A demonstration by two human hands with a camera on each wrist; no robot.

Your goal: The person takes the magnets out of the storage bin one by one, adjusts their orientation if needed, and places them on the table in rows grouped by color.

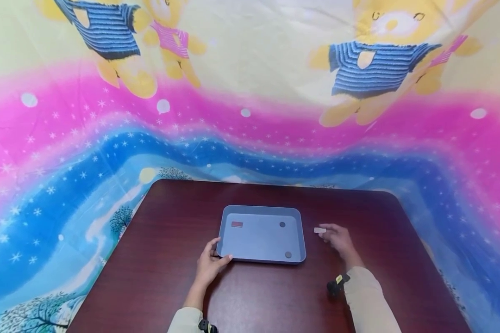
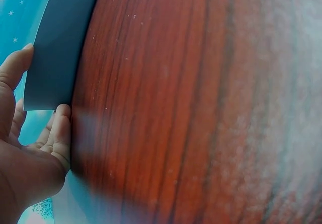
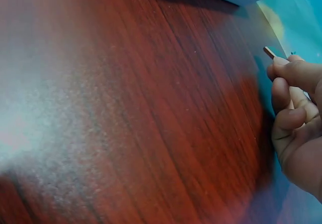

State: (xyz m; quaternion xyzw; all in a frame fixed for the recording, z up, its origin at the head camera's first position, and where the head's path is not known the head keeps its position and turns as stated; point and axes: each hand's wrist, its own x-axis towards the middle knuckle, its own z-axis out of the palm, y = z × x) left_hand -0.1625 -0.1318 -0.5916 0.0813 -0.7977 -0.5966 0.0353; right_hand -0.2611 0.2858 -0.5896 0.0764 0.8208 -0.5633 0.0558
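A shallow grey-blue rectangular tray (image 1: 254,245) sits on the table. My left hand (image 1: 208,268) holds its near left corner, thumb at the front rim and fingers along the left side; in the left wrist view the tray's outer wall (image 2: 55,48) stands between thumb and fingers. Inside the tray lie a small reddish rectangular piece (image 1: 236,224) at the far left and two dark round discs, one far right (image 1: 282,224) and one near right (image 1: 288,254). Right of the tray, my right hand (image 1: 337,238) pinches a small thin rectangular piece (image 1: 320,230), pale-faced with a brownish edge, between thumb and fingertips.
The dark red wood-grain table (image 1: 171,222) extends around the tray. Behind it and at both sides hangs a printed cloth (image 1: 250,92) with bears, snowflakes and trees. A small black device is strapped at each wrist.
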